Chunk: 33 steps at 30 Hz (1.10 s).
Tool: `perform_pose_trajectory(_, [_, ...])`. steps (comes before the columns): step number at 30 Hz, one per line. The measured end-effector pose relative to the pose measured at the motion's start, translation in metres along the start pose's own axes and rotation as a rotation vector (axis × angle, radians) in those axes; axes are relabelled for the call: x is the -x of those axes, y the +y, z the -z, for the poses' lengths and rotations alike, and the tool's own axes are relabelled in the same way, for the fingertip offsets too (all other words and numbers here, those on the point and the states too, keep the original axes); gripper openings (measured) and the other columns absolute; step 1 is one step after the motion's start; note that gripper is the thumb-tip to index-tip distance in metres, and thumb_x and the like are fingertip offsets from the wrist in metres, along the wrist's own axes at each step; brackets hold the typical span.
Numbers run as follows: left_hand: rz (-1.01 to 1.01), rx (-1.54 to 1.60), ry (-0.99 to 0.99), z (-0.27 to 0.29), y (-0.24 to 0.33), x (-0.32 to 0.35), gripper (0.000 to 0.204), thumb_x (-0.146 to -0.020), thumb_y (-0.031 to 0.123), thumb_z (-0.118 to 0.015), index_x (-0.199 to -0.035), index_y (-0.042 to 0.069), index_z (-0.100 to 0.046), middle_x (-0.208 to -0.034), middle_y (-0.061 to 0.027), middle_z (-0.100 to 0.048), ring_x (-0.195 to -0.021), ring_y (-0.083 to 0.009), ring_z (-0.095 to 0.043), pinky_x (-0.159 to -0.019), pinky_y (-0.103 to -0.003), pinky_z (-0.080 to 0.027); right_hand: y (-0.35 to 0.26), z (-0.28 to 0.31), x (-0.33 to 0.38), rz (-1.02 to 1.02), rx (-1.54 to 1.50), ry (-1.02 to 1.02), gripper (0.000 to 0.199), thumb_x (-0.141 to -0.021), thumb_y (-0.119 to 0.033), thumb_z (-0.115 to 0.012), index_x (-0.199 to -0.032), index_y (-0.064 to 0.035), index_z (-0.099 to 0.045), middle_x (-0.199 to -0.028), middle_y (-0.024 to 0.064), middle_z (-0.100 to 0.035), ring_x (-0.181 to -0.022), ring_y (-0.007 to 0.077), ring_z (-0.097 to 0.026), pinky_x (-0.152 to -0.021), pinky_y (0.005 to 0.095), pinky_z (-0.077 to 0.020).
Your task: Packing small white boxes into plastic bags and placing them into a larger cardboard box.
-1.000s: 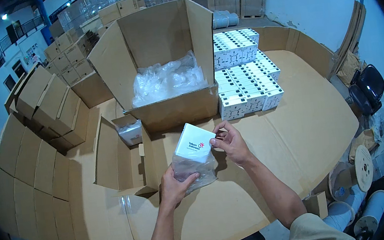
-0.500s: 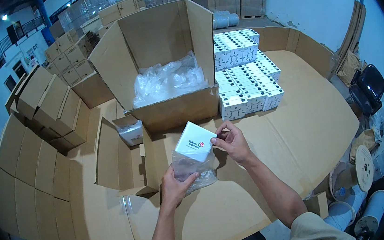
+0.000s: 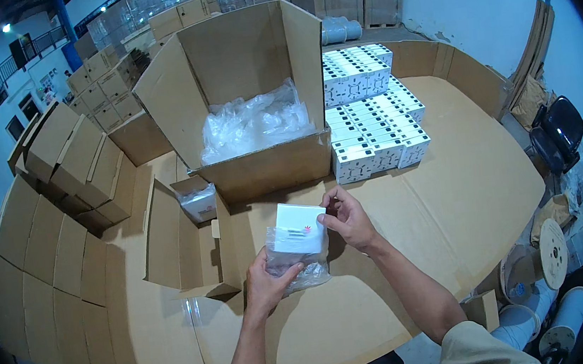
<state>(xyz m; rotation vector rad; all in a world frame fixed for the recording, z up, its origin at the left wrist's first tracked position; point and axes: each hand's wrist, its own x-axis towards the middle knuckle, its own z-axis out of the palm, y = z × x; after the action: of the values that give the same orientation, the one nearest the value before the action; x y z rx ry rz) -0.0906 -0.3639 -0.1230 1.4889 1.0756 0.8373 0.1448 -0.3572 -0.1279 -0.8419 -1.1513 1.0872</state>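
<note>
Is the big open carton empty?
No, the carton holds a heap of clear plastic bags.

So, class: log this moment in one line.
left hand: holds plastic bag | right hand: on small white box | box partly in bag

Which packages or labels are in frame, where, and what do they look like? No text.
Small white square box: centre, half in a clear plastic bag, held by left hand and right hand; small red mark.
White patterned cartons: stacked rows, upper right of table.
Large open brown cardboard box: behind, filled with clear bags.
Brown closed cartons: stacked left.
</note>
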Motion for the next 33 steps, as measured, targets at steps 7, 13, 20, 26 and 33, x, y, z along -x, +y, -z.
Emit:
perform_pose_trajectory(7, [0.013, 0.09, 0.035, 0.0, -0.007, -0.002, 0.049, -0.078, 0.007, -0.086, -0.121, 0.0, -0.062, -0.111, -0.01, -0.071, -0.102, -0.0173, -0.067, -0.092, -0.033, -0.054, 0.004, -0.003, 0.0, -0.174, -0.073, -0.032, 0.026, -0.095, -0.006, -0.068, -0.111, -0.0078, -0.047, -0.102, 0.0031, -0.055, -0.083, 0.0069, -0.057, -0.069, 0.0235, -0.0493])
perform_pose_trajectory(13, [-0.009, 0.167, 0.027, -0.002, -0.002, -0.001, 0.045, -0.08, 0.006, -0.085, -0.118, 0.001, -0.061, -0.109, -0.0086, -0.07, -0.1, -0.0162, -0.067, -0.091, -0.033, -0.054, 0.006, -0.002, -0.001, -0.204, -0.017, -0.023, 0.022, -0.094, -0.003, -0.066, -0.108, -0.0062, -0.05, -0.102, 0.0032, -0.055, -0.081, 0.0065, -0.057, -0.068, 0.0229, -0.0495])
perform_pose_trajectory(20, [0.033, 0.24, 0.052, -0.001, -0.015, -0.006, 0.027, -0.097, 0.017, -0.071, -0.116, 0.001, -0.062, -0.102, -0.0056, -0.071, -0.09, -0.0127, -0.066, -0.081, -0.029, -0.053, 0.01, -0.001, -0.002, -0.08, 0.065, -0.047, 0.014, -0.094, -0.004, -0.066, -0.102, -0.0039, -0.054, -0.099, 0.0032, -0.057, -0.089, 0.0072, -0.057, -0.073, 0.0227, -0.0505])
perform_pose_trajectory(26, [0.062, 0.297, 0.204, -0.004, -0.016, -0.008, 0.026, -0.1, 0.019, -0.067, -0.117, 0.001, -0.062, -0.103, -0.006, -0.071, -0.091, -0.0127, -0.066, -0.082, -0.031, -0.054, -0.002, -0.018, 0.001, -0.235, -0.01, 0.073, 0.029, -0.095, -0.011, -0.07, -0.118, 0.0001, -0.056, -0.107, 0.0069, -0.064, -0.091, 0.009, -0.061, -0.074, 0.0243, -0.052])
perform_pose_trajectory(33, [0.018, 0.318, 0.2, -0.006, -0.016, -0.011, 0.029, -0.101, 0.02, -0.066, -0.121, -0.001, -0.062, -0.108, -0.008, -0.071, -0.096, -0.0135, -0.066, -0.085, -0.032, -0.054, 0.001, -0.016, 0.005, -0.458, 0.128, -0.095, 0.028, -0.099, -0.017, -0.069, -0.121, 0.0, -0.065, -0.101, 0.005, -0.072, -0.087, 0.0082, -0.064, -0.075, 0.0248, -0.0509])
